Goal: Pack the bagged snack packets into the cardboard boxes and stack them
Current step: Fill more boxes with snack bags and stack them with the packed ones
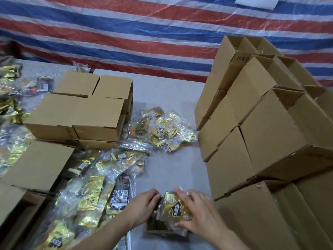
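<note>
Under right hand (195,212): snack bag (173,209), over open box (158,226).

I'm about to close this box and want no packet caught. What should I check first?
1. Gold foil snack packet fully inside the small open cardboard box: not ok, it stands above the rim.
2. Right hand on packet: ok.
3. Left hand steadying the box edge: ok.
4. Box flaps free to fold: cannot tell, hidden.
5. Closed brown cardboard boxes offer a flat stacking top: ok.
</note>
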Motion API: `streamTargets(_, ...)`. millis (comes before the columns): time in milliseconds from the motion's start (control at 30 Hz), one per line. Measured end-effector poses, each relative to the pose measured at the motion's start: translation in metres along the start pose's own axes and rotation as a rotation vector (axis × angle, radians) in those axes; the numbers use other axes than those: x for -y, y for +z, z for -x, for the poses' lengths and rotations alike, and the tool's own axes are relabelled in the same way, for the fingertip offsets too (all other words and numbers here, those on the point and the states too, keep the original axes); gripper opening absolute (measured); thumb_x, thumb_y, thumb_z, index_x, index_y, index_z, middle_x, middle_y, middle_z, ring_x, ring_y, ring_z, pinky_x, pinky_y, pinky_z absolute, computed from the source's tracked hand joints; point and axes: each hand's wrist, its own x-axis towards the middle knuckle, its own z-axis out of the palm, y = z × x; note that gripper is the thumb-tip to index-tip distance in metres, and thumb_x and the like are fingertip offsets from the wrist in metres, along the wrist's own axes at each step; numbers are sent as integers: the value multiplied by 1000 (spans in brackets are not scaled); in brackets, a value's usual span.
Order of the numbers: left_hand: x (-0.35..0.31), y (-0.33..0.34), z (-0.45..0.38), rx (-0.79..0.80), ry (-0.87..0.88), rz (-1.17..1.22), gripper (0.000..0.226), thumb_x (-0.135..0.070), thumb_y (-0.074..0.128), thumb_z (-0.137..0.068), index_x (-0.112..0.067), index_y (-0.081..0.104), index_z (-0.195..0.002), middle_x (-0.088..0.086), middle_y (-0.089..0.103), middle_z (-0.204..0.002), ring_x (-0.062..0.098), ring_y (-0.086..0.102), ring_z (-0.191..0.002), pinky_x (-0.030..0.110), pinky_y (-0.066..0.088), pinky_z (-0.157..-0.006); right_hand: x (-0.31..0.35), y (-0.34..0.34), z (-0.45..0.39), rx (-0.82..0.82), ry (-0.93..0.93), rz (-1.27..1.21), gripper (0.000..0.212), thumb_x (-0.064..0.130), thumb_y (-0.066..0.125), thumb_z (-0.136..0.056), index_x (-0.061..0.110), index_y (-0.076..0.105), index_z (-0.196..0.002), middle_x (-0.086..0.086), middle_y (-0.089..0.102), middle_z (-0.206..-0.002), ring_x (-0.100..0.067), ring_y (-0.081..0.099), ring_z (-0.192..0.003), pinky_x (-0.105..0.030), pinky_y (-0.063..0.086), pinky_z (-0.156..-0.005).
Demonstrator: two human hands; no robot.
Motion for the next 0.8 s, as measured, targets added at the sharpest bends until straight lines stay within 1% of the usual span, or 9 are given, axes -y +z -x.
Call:
streamTargets(67,1,1,-1,-12,-15,17,27,-45,39,-105,-27,59,-107,-3,69,-104,15,63,-96,30,46,-81,3,8,1,14,-17,26,89,74,65,-65,33,45,-142,7,61,-99,-14,65,-85,-29,56,-71)
streamTargets(133,0,4,-2,-23,-20,14,29,-45,40,-105,-26,61,-106,-2,70,-103,16,63,-97,31,46,-82,4,15,1,84,-1,26,85,72,65,-64,36,47,-140,9,61,-96,-13,66,-81,-28,54,-66)
streamTargets(267,-2,7,-4,-39,-12,8,30,-44,40,-105,-25,63,-105,-1,71,-101,19,63,-96,35,48,-84,7,19,-12,358,24,-46,86,74,54,-71,45,22,-146,4,58,-118,-22,59,-107,-35,48,-82)
streamTargets(400,-4,6,-3,-60,-3,19,30,-41,41,-105,-21,62,-99,0,69,-96,19,62,-92,36,47,-82,11,19,-26,448,-33,-58,83,70,62,-74,39,26,-143,-6,60,-124,-32,59,-110,-37,46,-85)
streamTargets(467,-3,11,-3,-39,16,0,29,-40,41,-105,-21,61,-96,-1,68,-92,19,62,-89,37,47,-80,14,27,-30,525,-55,-75,85,68,61,-78,35,22,-146,-11,58,-130,-36,59,-113,-41,47,-88)
streamTargets(567,0,8,-2,-45,-8,47,29,-39,44,-105,-19,60,-90,-2,65,-83,18,61,-82,37,46,-76,18,31,-41,602,-41,-126,88,68,56,-83,39,10,-153,-12,46,-146,-34,49,-129,-43,42,-103)
streamTargets(667,3,-2,-8,-36,-29,91,28,-37,47,-104,-21,60,-87,-8,60,-73,9,56,-72,32,44,-73,16,36,-47,594,-24,-175,90,70,50,-86,40,1,-155,-8,33,-157,-31,36,-141,-44,31,-116)
streamTargets(733,4,-4,-9,-23,-14,93,28,-37,47,-104,-23,61,-85,-11,57,-69,3,53,-67,30,43,-71,17,40,-47,612,-14,-193,88,71,46,-87,41,0,-155,-7,32,-157,-29,35,-142,-44,30,-117)
streamTargets(800,5,-3,-7,-22,1,76,28,-37,47,-104,-21,62,-86,-12,58,-71,6,55,-70,31,44,-72,20,39,-50,647,26,-306,79,64,51,-86,43,13,-153,-3,41,-152,-25,42,-137,-40,34,-114)
